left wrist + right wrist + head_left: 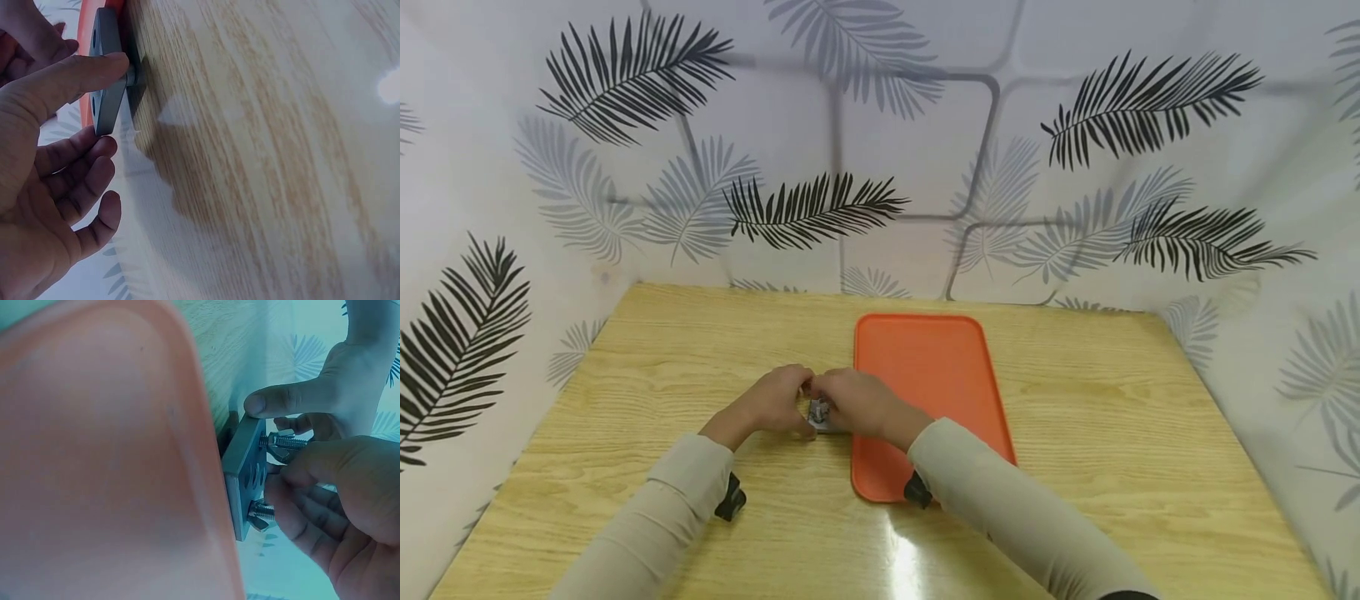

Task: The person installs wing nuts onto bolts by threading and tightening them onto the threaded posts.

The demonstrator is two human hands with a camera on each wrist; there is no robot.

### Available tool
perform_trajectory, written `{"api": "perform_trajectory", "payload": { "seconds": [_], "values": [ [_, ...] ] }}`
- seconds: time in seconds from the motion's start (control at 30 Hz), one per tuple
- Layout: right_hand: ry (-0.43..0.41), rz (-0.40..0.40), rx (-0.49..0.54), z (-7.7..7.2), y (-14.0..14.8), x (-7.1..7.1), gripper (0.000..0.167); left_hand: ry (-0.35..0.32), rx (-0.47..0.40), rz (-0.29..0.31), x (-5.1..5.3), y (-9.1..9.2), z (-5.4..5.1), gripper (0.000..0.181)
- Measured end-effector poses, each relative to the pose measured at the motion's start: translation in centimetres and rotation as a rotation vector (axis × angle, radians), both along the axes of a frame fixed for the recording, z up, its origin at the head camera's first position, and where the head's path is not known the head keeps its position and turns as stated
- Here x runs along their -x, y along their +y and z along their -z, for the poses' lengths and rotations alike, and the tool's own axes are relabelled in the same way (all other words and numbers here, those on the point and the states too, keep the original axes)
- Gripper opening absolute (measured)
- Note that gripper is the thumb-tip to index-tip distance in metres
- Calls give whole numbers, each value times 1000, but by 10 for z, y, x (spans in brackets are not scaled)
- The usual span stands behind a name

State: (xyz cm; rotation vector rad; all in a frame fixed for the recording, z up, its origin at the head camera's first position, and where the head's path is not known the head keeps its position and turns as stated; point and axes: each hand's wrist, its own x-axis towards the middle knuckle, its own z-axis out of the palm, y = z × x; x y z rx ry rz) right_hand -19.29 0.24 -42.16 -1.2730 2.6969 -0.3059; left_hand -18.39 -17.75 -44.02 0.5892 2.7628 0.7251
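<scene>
A small grey metal plate with several holes is held on edge just off the left side of the orange tray. Two bolts carrying wing nuts stick out of it, an upper wing nut and a lower wing nut. My left hand steadies the plate, thumb on one edge and fingertips at another. At the plate's face, the curled thumb and forefinger of my right hand pinch at the upper wing nut, their exact contact partly hidden.
The tray lies flat on a light wood-grain table, reaching right of my hands. Leaf-patterned cloth rises behind and beside the table. Dark wrist cameras sit under both sleeves.
</scene>
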Motion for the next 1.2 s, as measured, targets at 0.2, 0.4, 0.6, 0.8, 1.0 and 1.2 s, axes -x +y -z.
{"api": "perform_trajectory", "payload": {
  "seconds": [0.2,0.4,0.6,0.8,1.0,1.2],
  "values": [
    [57,-102,-28,1,-3,1,16,-13,-13,-1,2,0,-1,40],
    [52,-83,-12,4,-4,-1,7,-14,-15,-11,2,0,2,48],
    [19,22,-62,-1,-3,-1,25,-2,-17,-9,1,0,3,51],
    [-21,36,-113,-9,1,3,23,-9,-9,-10,2,0,2,50],
    [34,-63,-120,-5,-2,3,26,-16,-6,-8,2,-1,4,45],
    [31,-62,-76,-1,-6,1,6,-9,-29,0,2,-2,3,46]
  ]
}}
